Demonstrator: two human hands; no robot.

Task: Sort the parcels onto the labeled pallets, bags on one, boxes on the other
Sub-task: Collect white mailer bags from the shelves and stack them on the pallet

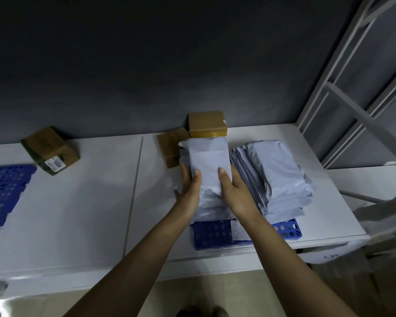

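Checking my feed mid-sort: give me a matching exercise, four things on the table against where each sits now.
1. grey bag
2. box labelled 1006
3. left blue pallet
4. yellow-taped box

A. far left edge of view
B. by the wall, behind the bag stacks
C. held by left hand and right hand
D. alone on the white table, left of centre

Pairs: 1-C, 2-D, 3-A, 4-B

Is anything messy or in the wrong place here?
Yes. The cardboard box labelled 1006 sits crooked on the white table, off the blue pallet beside it. The grey bags on the right lean sideways in a fanned pile.
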